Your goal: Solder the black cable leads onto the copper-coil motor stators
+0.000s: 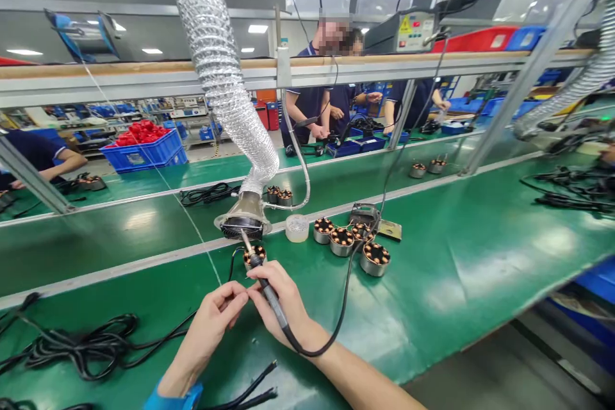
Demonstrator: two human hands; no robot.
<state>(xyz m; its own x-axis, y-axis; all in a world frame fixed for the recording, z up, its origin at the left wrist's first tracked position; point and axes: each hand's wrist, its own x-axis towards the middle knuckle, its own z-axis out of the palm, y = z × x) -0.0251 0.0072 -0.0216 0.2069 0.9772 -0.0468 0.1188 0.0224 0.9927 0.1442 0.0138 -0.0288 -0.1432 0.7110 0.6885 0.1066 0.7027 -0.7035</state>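
Observation:
My right hand (283, 298) is wrapped round a soldering iron (271, 300), whose tip points up and away over a motor stator with copper windings (247, 259). My left hand (216, 317) is pinched closed, its fingertips meeting those of my right hand; what lies between them is hidden. A thin pale strand (195, 225) comes down from a spool (84, 35) and ends from view just behind my left fingers. Beyond the stator hangs the fume extractor hood (243, 221). Several more stators (341, 241) stand to the right, beside a round translucent container (296, 229).
Black cables (86, 339) lie coiled at the left, with cable ends (254, 387) near my left wrist. The iron's cord (343, 307) loops over my right forearm. A soldering stand (365, 213) sits behind the stators. Co-workers (307, 112) work across the bench.

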